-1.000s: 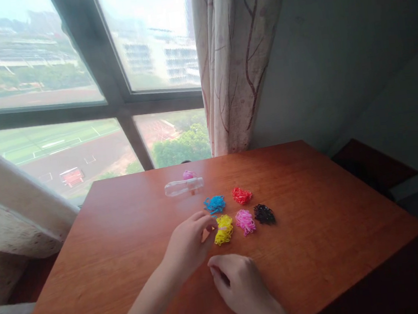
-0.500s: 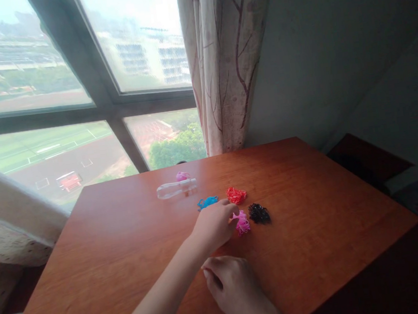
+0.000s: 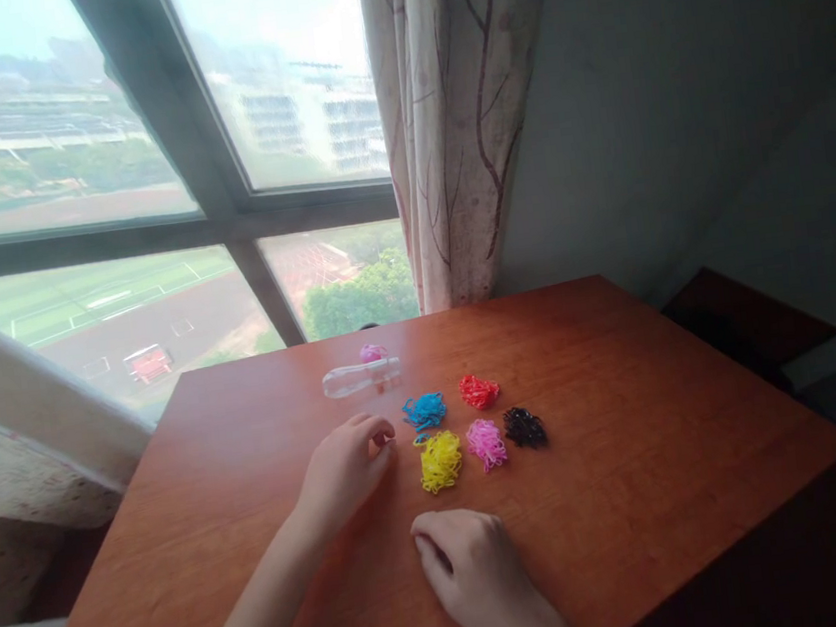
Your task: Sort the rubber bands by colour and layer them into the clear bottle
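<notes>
Small piles of loom bands lie on the wooden table (image 3: 608, 523): blue (image 3: 424, 410), yellow (image 3: 441, 461), pink (image 3: 486, 445), red (image 3: 479, 391) and black (image 3: 525, 427). My left hand (image 3: 348, 459) is just left of the blue and yellow piles, its fingers curled and the thumb near the index finger. Anything in that pinch is too small to make out. Closer to me, below the yellow pile, my right hand (image 3: 477, 563) rests closed on the table, thumb against the index finger. What it may hold is hidden.
A clear plastic bottle-shaped container (image 3: 360, 377) lies on its side toward the window, with a small pink-purple item (image 3: 372, 353) behind it. A patterned curtain (image 3: 442, 130) hangs beside the window frame (image 3: 210, 176) at the table's far edge.
My left hand has moved left, away from above the piles, uncovering the yellow pile and more of the blue and pink ones. The right hand has stayed in place.
</notes>
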{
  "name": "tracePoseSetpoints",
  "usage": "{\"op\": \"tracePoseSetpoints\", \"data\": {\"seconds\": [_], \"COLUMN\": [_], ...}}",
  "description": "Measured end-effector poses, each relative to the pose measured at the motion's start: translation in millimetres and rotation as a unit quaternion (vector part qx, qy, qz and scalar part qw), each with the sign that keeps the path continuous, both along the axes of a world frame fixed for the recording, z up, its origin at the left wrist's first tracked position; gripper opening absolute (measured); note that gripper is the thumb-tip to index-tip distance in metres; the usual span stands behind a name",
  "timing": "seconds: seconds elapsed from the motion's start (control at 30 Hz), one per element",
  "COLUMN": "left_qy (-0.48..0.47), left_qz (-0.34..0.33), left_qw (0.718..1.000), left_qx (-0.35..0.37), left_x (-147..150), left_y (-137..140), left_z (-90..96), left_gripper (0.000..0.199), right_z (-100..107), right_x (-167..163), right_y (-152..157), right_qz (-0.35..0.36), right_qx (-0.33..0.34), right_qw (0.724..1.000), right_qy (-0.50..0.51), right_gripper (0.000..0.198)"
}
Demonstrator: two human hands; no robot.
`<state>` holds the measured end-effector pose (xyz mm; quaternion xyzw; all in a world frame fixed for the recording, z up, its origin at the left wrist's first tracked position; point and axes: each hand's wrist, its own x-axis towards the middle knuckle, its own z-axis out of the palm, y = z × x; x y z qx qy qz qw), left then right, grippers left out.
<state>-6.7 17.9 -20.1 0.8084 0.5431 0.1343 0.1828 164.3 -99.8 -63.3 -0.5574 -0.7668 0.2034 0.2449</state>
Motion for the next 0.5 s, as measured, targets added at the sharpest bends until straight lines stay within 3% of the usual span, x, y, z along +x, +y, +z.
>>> {"op": "tracePoseSetpoints", "data": {"seconds": [0.27, 0.5], "left_qy": [0.006, 0.014], "left_qz": [-0.024, -0.038], "left_qw": [1.0, 0.999], "left_qx": [-0.01, -0.014], "left_x": [23, 25], "left_y": [1, -2], "left_z": [-8.5, -10.1], "left_gripper": [0.015, 0.013], "right_z": [0, -3], "right_x": [1, 2], "right_y": [-1, 0], "right_qz": [0.002, 0.002], "right_qx": [-0.006, -0.005], "right_qw": [1.0, 1.0], "right_qy": [0.003, 0.019], "right_gripper": [0.019, 0.02]}}
